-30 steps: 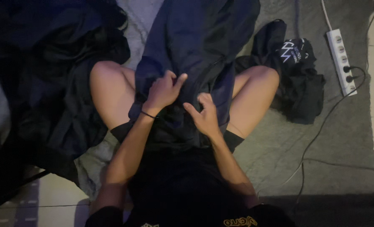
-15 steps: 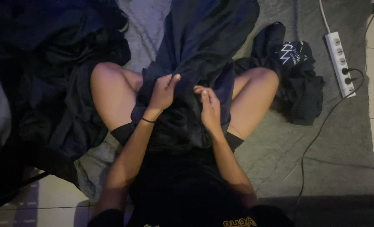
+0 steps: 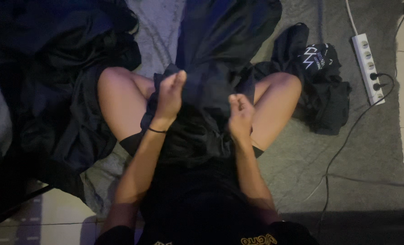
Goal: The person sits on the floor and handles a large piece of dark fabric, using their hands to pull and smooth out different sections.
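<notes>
- Grey carpet [image 3: 302, 159] covers most of the floor, with pale tiles along the right and bottom edges; the person sits cross-legged on it, all pretty dim.
- Big heap of dark clothes [image 3: 52, 90] piled on the left, right up against the knee.
- Dark navy garment [image 3: 220, 41] is draped over the lap and runs away up the carpet between the knees. Looks like soft, light fabric, floppy, no stiffness at all, so I'd guess it slumps wherever it isn't held. An edge or hem seems the sensible spot to pinch it.
- Smaller black garment with a white print [image 3: 317, 72] lies crumpled just beside the right knee.
- White power strip [image 3: 367, 68] sits further right, with a black cable trailing across the carpet.
- Left hand [image 3: 170, 97]: grip closed on a bunched fold of the navy cloth, thin black band on the wrist.
- Right hand [image 3: 240, 113]: fingers curled into the cloth near its lower edge, clenched on it as far as I can see.
</notes>
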